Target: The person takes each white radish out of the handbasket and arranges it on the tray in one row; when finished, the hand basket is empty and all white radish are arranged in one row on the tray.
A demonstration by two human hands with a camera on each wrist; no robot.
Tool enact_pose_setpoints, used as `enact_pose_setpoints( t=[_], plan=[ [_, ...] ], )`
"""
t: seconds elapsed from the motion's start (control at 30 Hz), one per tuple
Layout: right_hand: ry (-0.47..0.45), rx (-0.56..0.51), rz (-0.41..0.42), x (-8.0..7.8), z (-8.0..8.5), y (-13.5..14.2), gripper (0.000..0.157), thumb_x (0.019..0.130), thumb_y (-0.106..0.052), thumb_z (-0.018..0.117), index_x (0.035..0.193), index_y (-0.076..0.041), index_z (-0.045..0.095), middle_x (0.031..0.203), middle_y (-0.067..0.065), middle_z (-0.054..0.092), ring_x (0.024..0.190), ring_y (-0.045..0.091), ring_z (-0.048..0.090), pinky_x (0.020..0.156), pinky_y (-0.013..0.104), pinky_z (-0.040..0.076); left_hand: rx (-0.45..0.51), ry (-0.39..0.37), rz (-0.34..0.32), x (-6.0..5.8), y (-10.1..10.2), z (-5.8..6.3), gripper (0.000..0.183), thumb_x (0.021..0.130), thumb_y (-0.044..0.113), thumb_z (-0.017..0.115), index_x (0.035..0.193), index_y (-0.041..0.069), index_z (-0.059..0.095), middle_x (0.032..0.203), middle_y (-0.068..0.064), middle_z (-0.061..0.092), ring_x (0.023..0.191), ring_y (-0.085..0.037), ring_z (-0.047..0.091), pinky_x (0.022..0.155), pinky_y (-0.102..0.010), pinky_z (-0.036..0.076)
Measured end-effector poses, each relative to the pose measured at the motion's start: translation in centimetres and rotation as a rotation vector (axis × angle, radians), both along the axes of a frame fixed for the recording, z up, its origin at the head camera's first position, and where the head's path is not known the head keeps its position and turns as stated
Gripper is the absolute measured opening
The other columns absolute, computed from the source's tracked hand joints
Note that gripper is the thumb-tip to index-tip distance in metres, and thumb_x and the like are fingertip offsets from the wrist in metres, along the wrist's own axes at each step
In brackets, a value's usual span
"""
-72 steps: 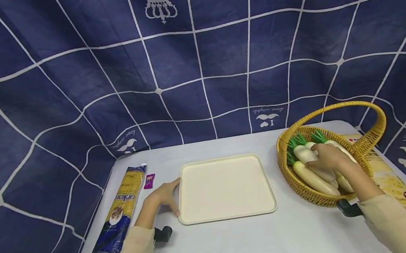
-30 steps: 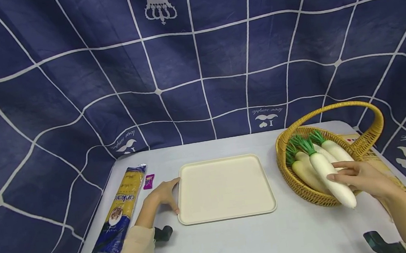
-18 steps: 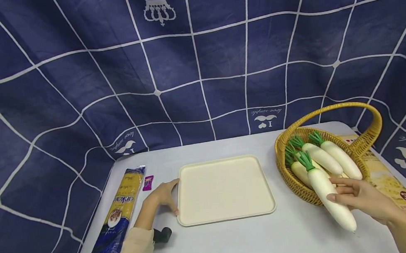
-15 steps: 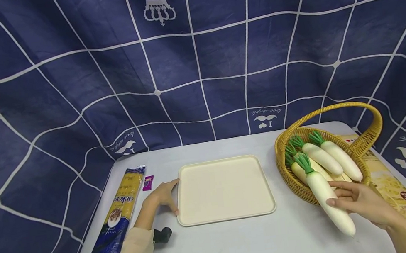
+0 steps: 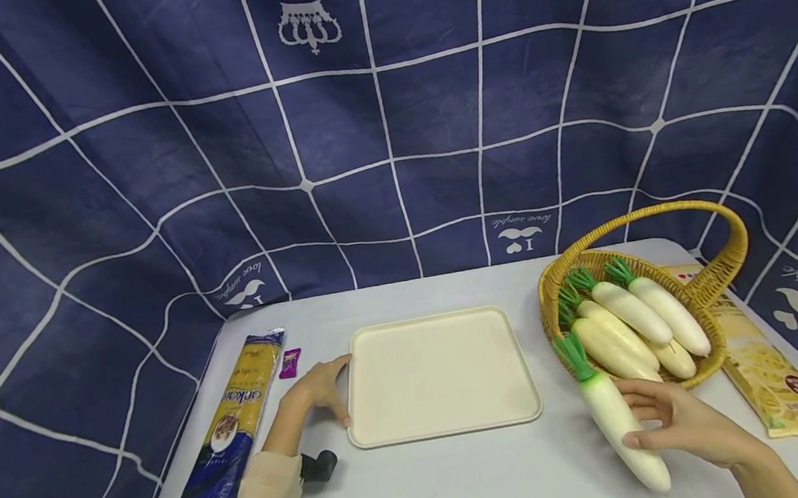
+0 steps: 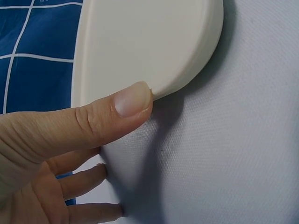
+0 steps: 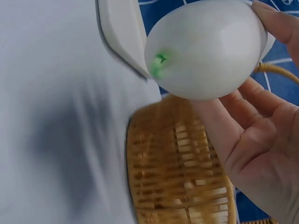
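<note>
My right hand (image 5: pixel 677 423) grips a white radish (image 5: pixel 622 425) with green leaves, thumb on the near side and fingers behind. It is held at a slant in front of the wicker basket (image 5: pixel 548 310), leaves toward the back left. The right wrist view shows the radish (image 7: pixel 205 51) end-on, above the table and close to the basket (image 7: pixel 163 172). Several more white radishes (image 5: pixel 631 311) lie in the basket. At the left, my left hand (image 5: pixel 319 394) touches the edge of a cream tray (image 5: pixel 439 376); its thumb (image 6: pixel 133 100) rests at the near corner, fingers spread.
A blue and yellow pasta bag (image 5: pixel 231 432) lies left of my left hand, with a small purple packet (image 5: pixel 290 363) beside it. A yellow packet (image 5: pixel 779 378) lies partly behind the basket. The basket's tall handle (image 5: pixel 660 208) arches over it. A blue curtain (image 5: pixel 428 114) hangs behind the table.
My right hand has taken the radish from among the others in the basket and drawn it out, toward me and to the left. The left hand stays at the tray.
</note>
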State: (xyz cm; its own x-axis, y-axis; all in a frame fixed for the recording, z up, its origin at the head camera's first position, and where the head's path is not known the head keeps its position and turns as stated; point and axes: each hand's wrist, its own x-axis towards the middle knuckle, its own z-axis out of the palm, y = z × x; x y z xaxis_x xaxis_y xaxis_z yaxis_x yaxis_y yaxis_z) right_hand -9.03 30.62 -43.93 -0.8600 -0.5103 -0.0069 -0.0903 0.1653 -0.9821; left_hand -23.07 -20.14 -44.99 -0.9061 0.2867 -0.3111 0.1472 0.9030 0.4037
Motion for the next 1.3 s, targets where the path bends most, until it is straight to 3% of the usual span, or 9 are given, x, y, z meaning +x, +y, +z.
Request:
enact_pose_setpoints(
  t=[0.13, 0.2, 0.3, 0.4, 0.8, 1.03, 1.3],
  plan=[
    [0.01, 0.022, -0.004, -0.9, 0.4, -1.6, 0.06, 0.085, 0.001, 0.062, 0.132, 0.022, 0.032, 0.119, -0.012, 0.058, 0.103, 0.007, 0.06, 0.083, 0.024, 0.053, -0.002, 0.012, -0.025, 0.1, -0.2, 0.2, 0.116, 0.038, 0.022, 0.095, 0.138, 0.0, 0.042, 0.133, -0.027, 0.049, 0.123, -0.045, 0.044, 0.103, -0.057, 0.037],
    [0.01, 0.015, -0.002, -1.4, 0.5, -2.4, 0.06, 0.085, 0.001, 0.062, 0.13, 0.024, 0.03, 0.119, -0.002, 0.059, 0.101, 0.009, 0.061, 0.082, 0.025, 0.054, -0.001, 0.012, -0.029, 0.1, -0.3, 0.1, 0.116, 0.038, 0.023, 0.095, 0.138, 0.0, 0.042, 0.132, -0.027, 0.05, 0.123, -0.046, 0.044, 0.102, -0.058, 0.037],
    [0.011, -0.008, 0.012, -2.4, 0.5, -3.6, 0.06, 0.085, 0.001, 0.062, 0.13, 0.024, 0.03, 0.118, 0.013, 0.058, 0.1, 0.012, 0.062, 0.081, 0.027, 0.055, 0.007, 0.008, -0.016, 0.1, -0.3, -0.1, 0.115, 0.038, 0.021, 0.094, 0.139, 0.001, 0.042, 0.133, -0.026, 0.049, 0.124, -0.045, 0.044, 0.103, -0.058, 0.036],
    [0.014, -0.016, 0.018, -3.3, 0.3, -4.8, 0.061, 0.084, 0.0, 0.063, 0.13, 0.024, 0.031, 0.115, 0.019, 0.058, 0.098, 0.013, 0.062, 0.081, 0.028, 0.056, 0.01, -0.001, 0.008, 0.1, -0.1, -0.2, 0.114, 0.04, 0.017, 0.094, 0.14, 0.002, 0.041, 0.135, -0.025, 0.049, 0.126, -0.045, 0.042, 0.104, -0.058, 0.035],
    [-0.015, 0.009, -0.049, -7.0, -0.2, -9.8, 0.066, 0.08, -0.008, 0.07, 0.13, 0.02, 0.037, 0.11, 0.021, 0.059, 0.093, 0.017, 0.063, 0.078, 0.027, 0.055, -0.009, 0.003, 0.021, 0.2, -0.1, -0.4, 0.114, 0.041, 0.017, 0.094, 0.141, 0.004, 0.04, 0.135, -0.024, 0.049, 0.126, -0.044, 0.043, 0.104, -0.058, 0.036],
    [-0.048, 0.0, -0.041, -9.5, -0.9, -12.6, 0.061, 0.08, -0.01, 0.07, 0.129, 0.014, 0.042, 0.104, 0.014, 0.062, 0.088, 0.018, 0.063, 0.077, 0.028, 0.054, -0.012, 0.001, 0.027, 0.1, -0.1, -0.2, 0.115, 0.041, 0.018, 0.094, 0.141, 0.004, 0.04, 0.136, -0.024, 0.048, 0.126, -0.044, 0.042, 0.104, -0.057, 0.036],
    [-0.08, 0.01, -0.107, -11.7, -1.7, -16.3, 0.062, 0.078, -0.014, 0.072, 0.128, 0.011, 0.046, 0.1, 0.013, 0.064, 0.086, 0.016, 0.061, 0.075, 0.03, 0.055, -0.008, -0.005, 0.027, 0.1, -0.1, -0.1, 0.114, 0.042, 0.018, 0.094, 0.142, 0.004, 0.04, 0.136, -0.024, 0.048, 0.127, -0.044, 0.04, 0.104, -0.059, 0.034]
  ],
)
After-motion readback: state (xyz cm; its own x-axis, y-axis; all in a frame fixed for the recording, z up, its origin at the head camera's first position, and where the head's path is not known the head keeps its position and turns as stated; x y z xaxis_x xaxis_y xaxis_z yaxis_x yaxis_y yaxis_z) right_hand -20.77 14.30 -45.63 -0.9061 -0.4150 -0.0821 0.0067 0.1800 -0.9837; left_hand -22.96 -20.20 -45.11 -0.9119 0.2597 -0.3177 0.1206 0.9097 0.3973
